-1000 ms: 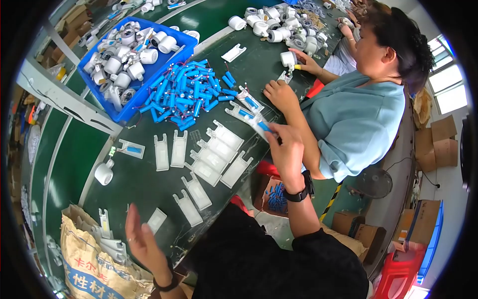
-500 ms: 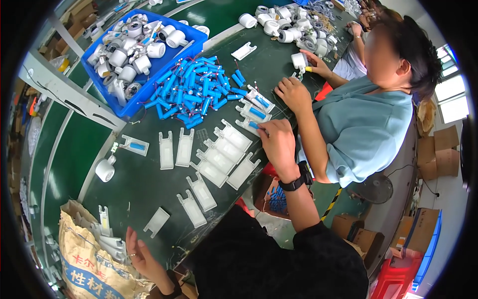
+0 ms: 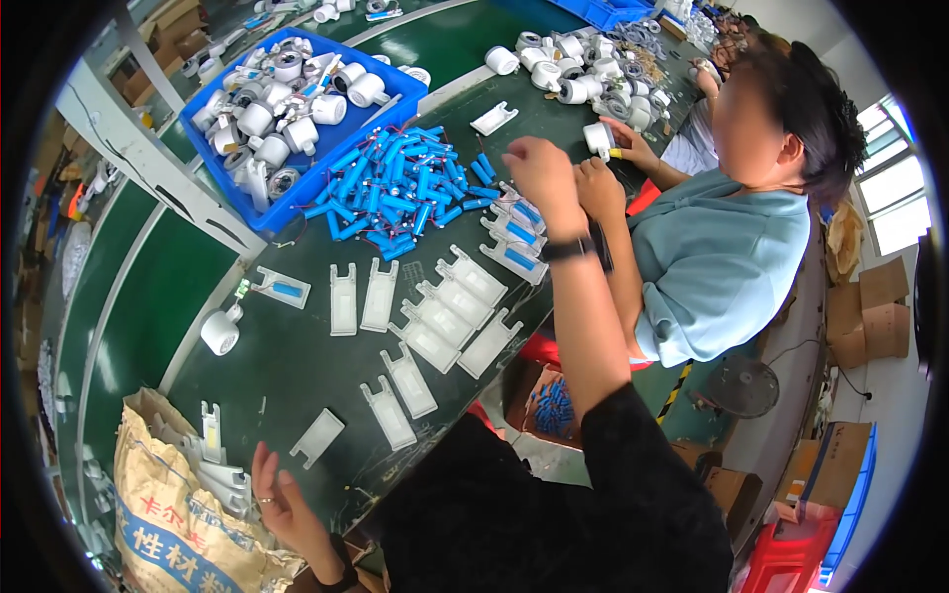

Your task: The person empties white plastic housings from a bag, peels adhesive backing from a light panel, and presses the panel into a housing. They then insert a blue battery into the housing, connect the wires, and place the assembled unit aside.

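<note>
My right hand (image 3: 546, 183) is above the table beside the blue cylindrical batteries (image 3: 395, 193), its fingers bent down and mostly hidden behind the hand. Just below it, several white plastic housings (image 3: 497, 250) lie in a slanted row, each with a blue battery inside. My left hand (image 3: 287, 504) hovers at the near table edge beside a paper sack (image 3: 163, 494); its fingers are apart and hold nothing. Between my hands, more white housings without batteries (image 3: 425, 341) lie in groups. Farther left lies a single housing with a battery (image 3: 287, 289), near a white round lamp head (image 3: 219, 331).
A blue crate (image 3: 341, 114) of white lamp heads stands at the far left, by a metal post (image 3: 148, 163). On my right a co-worker (image 3: 712, 267) handles a white lamp head (image 3: 599, 138). A box of blue batteries (image 3: 554, 405) sits below the table edge.
My right hand has moved up and away from the housings toward the loose batteries. The battery it was setting into the nearest housing of the row now lies there. My left hand stays about where it was.
</note>
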`<action>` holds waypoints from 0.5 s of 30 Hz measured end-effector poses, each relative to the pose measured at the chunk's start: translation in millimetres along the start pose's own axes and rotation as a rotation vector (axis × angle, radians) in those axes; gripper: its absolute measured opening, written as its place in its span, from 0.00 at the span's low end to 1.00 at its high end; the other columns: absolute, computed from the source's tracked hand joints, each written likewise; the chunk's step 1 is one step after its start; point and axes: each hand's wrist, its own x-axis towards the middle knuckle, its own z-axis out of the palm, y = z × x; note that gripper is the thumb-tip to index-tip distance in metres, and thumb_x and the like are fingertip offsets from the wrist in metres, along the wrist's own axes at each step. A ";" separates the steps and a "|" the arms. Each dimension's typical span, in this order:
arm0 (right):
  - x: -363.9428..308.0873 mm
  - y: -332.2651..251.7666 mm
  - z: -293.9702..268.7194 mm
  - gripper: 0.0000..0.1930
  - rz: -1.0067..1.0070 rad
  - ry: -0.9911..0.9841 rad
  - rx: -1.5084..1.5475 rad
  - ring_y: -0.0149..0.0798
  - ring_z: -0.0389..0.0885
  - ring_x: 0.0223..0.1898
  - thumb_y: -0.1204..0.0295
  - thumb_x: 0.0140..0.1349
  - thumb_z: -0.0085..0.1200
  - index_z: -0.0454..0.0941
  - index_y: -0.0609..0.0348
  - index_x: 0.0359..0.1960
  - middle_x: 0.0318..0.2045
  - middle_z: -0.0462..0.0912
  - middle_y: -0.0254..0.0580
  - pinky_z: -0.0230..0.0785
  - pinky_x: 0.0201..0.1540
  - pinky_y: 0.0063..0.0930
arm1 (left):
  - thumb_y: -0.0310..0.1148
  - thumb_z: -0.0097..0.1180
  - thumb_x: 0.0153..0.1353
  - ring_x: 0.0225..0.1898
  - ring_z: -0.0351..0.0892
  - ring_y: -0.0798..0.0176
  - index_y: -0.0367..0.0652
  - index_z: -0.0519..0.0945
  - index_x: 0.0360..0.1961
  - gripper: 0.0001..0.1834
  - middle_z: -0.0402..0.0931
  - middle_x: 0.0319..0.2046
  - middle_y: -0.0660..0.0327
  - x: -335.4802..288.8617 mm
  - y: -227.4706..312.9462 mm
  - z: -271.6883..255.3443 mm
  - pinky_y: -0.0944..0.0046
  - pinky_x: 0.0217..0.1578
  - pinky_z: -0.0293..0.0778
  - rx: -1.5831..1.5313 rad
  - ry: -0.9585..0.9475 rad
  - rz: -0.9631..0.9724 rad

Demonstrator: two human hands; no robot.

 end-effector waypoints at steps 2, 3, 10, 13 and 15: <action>39.5 -4.8 20.1 0.18 0.217 -0.272 -0.214 0.56 0.84 0.51 0.62 0.55 0.64 0.86 0.59 0.44 0.45 0.86 0.56 0.78 0.50 0.42 | 0.25 0.50 0.71 0.66 0.68 0.53 0.36 0.79 0.53 0.12 0.70 0.65 0.50 4.6 13.4 1.9 0.57 0.67 0.61 -0.002 -0.006 0.018; 48.9 -3.3 27.6 0.18 0.208 -0.272 -0.211 0.56 0.84 0.51 0.62 0.55 0.64 0.86 0.59 0.44 0.45 0.86 0.56 0.78 0.50 0.42 | 0.26 0.50 0.71 0.65 0.69 0.53 0.37 0.79 0.52 0.12 0.71 0.65 0.50 6.2 19.2 2.1 0.57 0.66 0.61 0.004 -0.028 0.054; 70.0 16.6 52.0 0.20 0.287 -0.278 -0.262 0.57 0.84 0.50 0.60 0.55 0.64 0.84 0.61 0.45 0.49 0.84 0.57 0.77 0.54 0.44 | 0.26 0.54 0.69 0.63 0.72 0.52 0.39 0.81 0.49 0.10 0.72 0.63 0.49 15.3 45.5 13.0 0.56 0.64 0.64 0.050 -0.120 0.089; 53.0 9.2 16.8 0.17 0.048 -0.173 0.005 0.51 0.86 0.45 0.66 0.60 0.63 0.83 0.61 0.48 0.47 0.86 0.52 0.79 0.50 0.40 | 0.25 0.54 0.68 0.61 0.74 0.53 0.39 0.82 0.49 0.11 0.75 0.60 0.50 17.9 54.6 17.6 0.57 0.62 0.66 0.038 -0.124 0.113; 16.1 -15.9 -15.3 0.13 0.163 -0.250 0.713 0.44 0.87 0.42 0.73 0.65 0.60 0.80 0.61 0.51 0.45 0.86 0.46 0.81 0.47 0.33 | 0.24 0.54 0.68 0.60 0.74 0.55 0.38 0.81 0.50 0.11 0.75 0.59 0.50 24.8 67.9 31.2 0.59 0.60 0.68 -0.005 -0.180 0.128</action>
